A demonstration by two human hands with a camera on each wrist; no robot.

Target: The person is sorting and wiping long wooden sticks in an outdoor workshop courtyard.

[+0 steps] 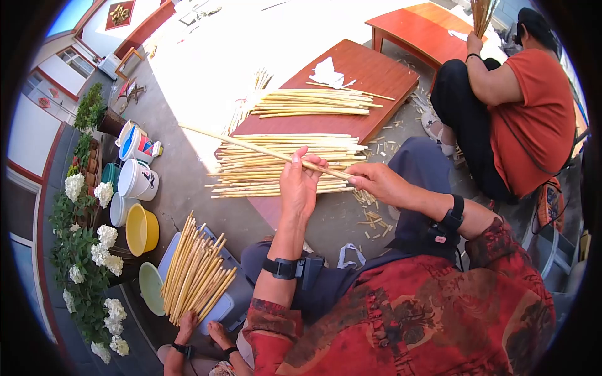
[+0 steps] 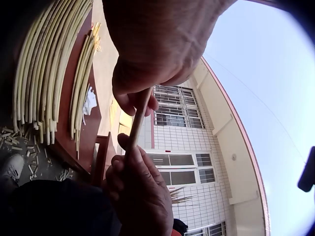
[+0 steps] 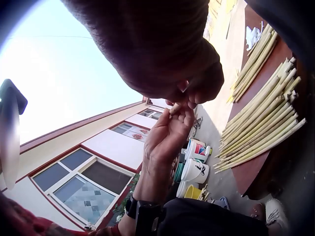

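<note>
A long pale-yellow stalk (image 1: 251, 147) slants across in front of me, over the table. My left hand (image 1: 298, 188), palm turned up, holds it partway along, with the thumb and fingers about it. Near its close end, my right hand (image 1: 384, 183) pinches it between thumb and fingers. The left wrist view shows the right hand (image 2: 140, 189) gripping the stalk (image 2: 140, 118) below the left hand. In the right wrist view the left hand (image 3: 170, 135) faces the camera, while the right hand's fingertips are mostly dark. Beneath lies a wide row of similar stalks (image 1: 276, 164).
The red-brown low table (image 1: 326, 69) also bears a smaller stalk pile (image 1: 313, 102) and white paper (image 1: 327, 73). Short cut pieces (image 1: 374, 220) litter the ground. Another person's hands (image 1: 188, 326) touch a stalk bundle (image 1: 197, 269). A seated person (image 1: 533, 113) holds a bundle at right.
</note>
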